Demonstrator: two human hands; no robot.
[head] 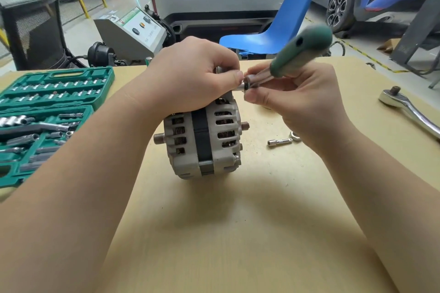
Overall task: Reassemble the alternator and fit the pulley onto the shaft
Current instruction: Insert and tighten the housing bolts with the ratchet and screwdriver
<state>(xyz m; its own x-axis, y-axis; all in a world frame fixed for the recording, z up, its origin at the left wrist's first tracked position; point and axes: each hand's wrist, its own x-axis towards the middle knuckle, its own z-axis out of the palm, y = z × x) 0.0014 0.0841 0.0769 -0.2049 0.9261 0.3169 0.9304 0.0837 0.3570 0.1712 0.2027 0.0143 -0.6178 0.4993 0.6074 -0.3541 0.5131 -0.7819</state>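
The grey alternator (202, 140) stands on its edge in the middle of the wooden table (238, 233), copper windings showing through its slots. My left hand (188, 76) presses down on its top and grips it. My right hand (302, 104) holds a green-handled socket driver (300, 52), its metal socket end (247, 83) pointing left at the alternator's upper right side, close to my left thumb. The pulley is not visible.
An open green socket set case (47, 114) lies at the left. A chrome ratchet (409, 107) lies at the right edge, and a small extension bar (279, 142) sits beside the alternator. Behind the table stand a blue chair (273, 31), a grey machine (133, 31) and parked cars.
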